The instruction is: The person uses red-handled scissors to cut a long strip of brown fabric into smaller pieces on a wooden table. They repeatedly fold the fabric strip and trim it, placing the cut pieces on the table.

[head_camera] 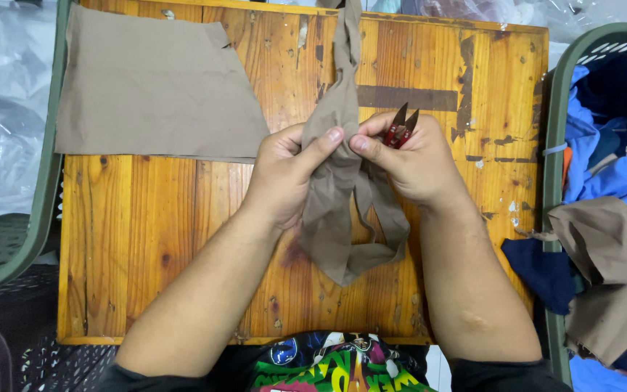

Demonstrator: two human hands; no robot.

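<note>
Here, over a scarred wooden bench [183,218], the left hand [284,170] pinched a limp strip of taupe fabric [339,210] between thumb and fingers, while the right hand [411,163] closed on the same strip and on small red-handled thread snips [400,131], blades pointing away. The strip hung between both hands, above the bench's middle. A flat taupe fabric panel [154,91] lay at far left; a green basket [556,145] of blue and tan cloth scraps [611,218] stood at right.
</note>
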